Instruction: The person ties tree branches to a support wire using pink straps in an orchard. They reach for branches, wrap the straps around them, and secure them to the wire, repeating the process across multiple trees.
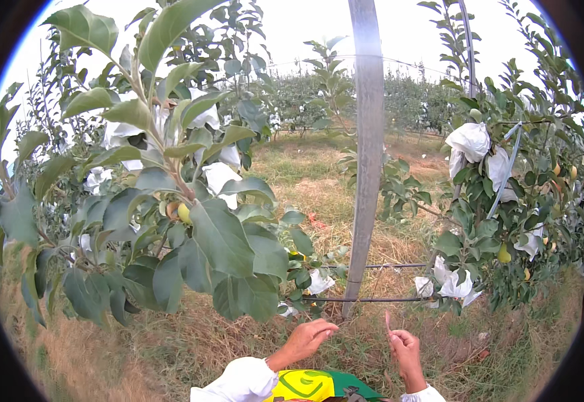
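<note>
Low in the head view, my right hand (405,352) is raised with its thumb and fingers pinched on a thin pinkish strip (387,320) that points upward. To its left, my left hand (308,341) is bent at the wrist, fingers together and pointing right; whether it holds anything cannot be made out. The hands are apart. Between and below them lies a yellow and green printed bag or apron (306,384) at my front. Leafy fruit-tree branches (221,236) with a yellow-green fruit (184,213) hang at the left, above my left hand.
A grey post (364,151) stands ahead, crossed low by dark horizontal hoses (372,300). White bags (468,141) cover fruit on the trees at both sides. A pale blue strap (506,171) slants through the right tree. Dry grass (171,346) covers the ground, with tree rows behind.
</note>
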Available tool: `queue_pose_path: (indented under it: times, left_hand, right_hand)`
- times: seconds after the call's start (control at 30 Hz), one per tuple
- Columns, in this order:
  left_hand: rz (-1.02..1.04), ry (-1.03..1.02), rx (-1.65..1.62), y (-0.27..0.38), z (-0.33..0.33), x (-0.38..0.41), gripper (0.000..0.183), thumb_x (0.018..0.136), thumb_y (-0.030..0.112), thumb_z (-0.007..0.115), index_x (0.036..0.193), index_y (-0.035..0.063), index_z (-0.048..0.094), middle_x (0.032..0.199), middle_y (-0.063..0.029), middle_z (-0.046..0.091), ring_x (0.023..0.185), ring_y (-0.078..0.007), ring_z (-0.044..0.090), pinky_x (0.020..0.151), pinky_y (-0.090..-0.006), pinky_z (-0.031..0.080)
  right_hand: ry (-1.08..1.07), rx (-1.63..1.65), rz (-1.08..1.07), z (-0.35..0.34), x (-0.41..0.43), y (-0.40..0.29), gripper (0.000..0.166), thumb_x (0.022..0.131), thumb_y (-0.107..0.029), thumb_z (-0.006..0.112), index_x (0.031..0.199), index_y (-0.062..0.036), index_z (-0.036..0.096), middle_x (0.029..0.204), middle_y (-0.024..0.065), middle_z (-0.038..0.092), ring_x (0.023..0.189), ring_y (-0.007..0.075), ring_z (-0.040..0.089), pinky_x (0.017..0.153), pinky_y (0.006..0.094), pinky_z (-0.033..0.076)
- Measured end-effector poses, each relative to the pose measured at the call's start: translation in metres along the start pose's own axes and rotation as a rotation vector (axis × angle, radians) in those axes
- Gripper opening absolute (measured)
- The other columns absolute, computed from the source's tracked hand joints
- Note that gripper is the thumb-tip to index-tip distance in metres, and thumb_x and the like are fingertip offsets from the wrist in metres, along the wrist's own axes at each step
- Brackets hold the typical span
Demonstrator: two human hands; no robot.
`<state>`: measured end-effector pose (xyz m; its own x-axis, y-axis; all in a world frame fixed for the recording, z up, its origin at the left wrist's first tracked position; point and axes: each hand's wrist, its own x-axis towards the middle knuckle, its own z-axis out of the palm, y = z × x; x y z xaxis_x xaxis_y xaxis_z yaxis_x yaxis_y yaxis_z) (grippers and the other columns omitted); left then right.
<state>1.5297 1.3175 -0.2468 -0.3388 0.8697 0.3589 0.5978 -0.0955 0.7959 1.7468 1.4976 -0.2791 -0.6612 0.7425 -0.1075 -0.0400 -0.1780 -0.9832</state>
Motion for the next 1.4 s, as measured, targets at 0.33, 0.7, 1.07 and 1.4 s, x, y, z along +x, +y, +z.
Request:
queue_pose_path:
  times: [0.33,0.7,1.07,1.4]
  left_hand:
    - [0.049,-0.018,0.188,0.015,-0.045,0.047,0.02,0.089,0.009,0.055,0.108,0.0056,0.063,0.095,-0.0099,0.064,0.085,-0.0282,0.061,0.073,-0.0356,0.048]
    - [0.021,0.01,0.173,0.018,-0.051,0.088,0.023,0.089,0.005,0.055,0.111,0.0039,0.061,0.092,-0.0096,0.063,0.083,-0.0254,0.06,0.073,-0.0341,0.047]
    - [0.092,0.147,-0.1,0.02,-0.066,0.182,0.021,0.093,0.006,0.05,0.11,-0.0013,0.061,0.088,-0.0072,0.062,0.078,-0.0154,0.058,0.072,-0.0287,0.046]
    - [0.02,0.254,-0.31,0.033,-0.084,0.243,0.024,0.093,0.005,0.05,0.114,-0.0012,0.06,0.099,-0.0067,0.063,0.089,-0.0144,0.06,0.078,-0.0276,0.048]
  right_hand:
    - [-0.031,0.177,-0.299,0.07,0.142,-0.079,0.01,0.092,-0.011,0.053,0.093,-0.0042,0.06,0.063,-0.0069,0.046,0.049,0.0008,0.035,0.044,0.018,0.025]
    - [0.017,-0.178,-1.276,0.137,0.256,-0.244,0.009,0.088,-0.006,0.053,0.087,-0.0016,0.062,0.084,0.0079,0.056,0.075,0.0154,0.054,0.067,0.027,0.042]
    - [0.392,-0.785,-1.844,0.164,0.343,-0.323,0.004,0.077,-0.008,0.061,0.074,-0.0075,0.059,0.133,0.0011,0.051,0.132,0.026,0.036,0.108,0.0464,0.022]
    - [0.435,-0.815,-1.876,0.16,0.353,-0.315,0.009,0.076,-0.008,0.062,0.071,-0.0085,0.054,0.136,-0.0018,0.048,0.133,0.0223,0.035,0.111,0.0483,0.022]
